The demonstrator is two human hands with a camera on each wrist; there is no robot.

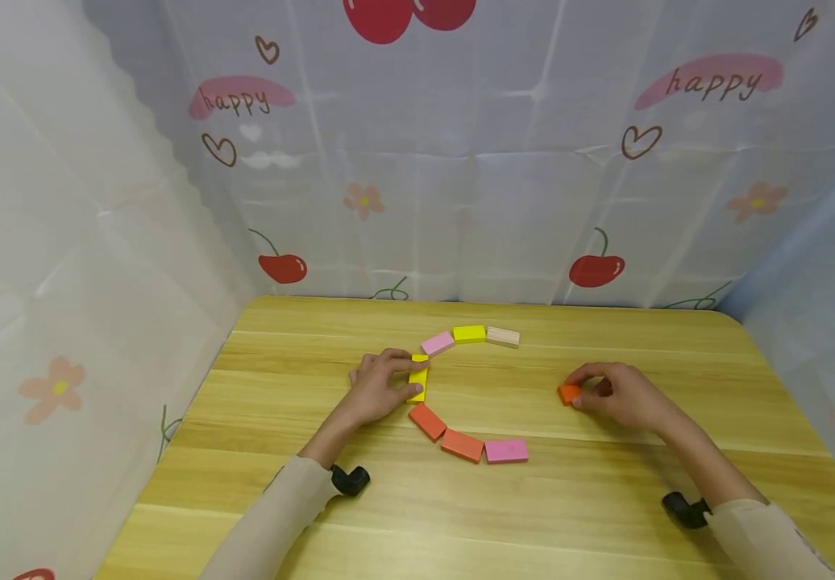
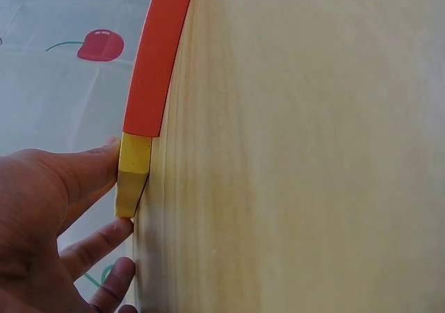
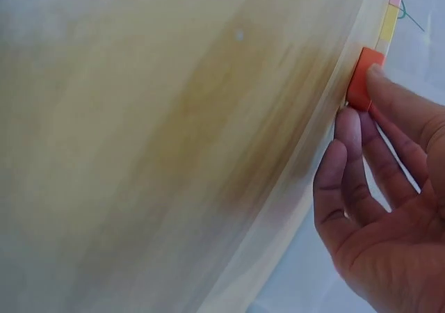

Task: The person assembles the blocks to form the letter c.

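While both forearms reach forward over the table, the left hand lies low on the wood with its fingers stretched rightward, fingertips pressing the yellow block; its grip is released, nothing curled round the piece. The left wrist view shows the thumb against the yellow block's side and the fingers straight beside it. That block sits in a curved row: a pink block, a second yellow block and a pale block behind it, two orange blocks and a second pink block in front.

Well apart to the right, the right hand rests knuckles-up, its fingers bent down round a small orange block that stands on the table; the grip pinches it at the hand's left edge. From the right wrist, a fingertip rests on that block.

A tan sleeve covers each forearm, with a black wrist mount on each. Light, striped wood forms the tabletop. White sheeting printed with cherries, hearts, flowers and the word "happy" walls it on three sides.
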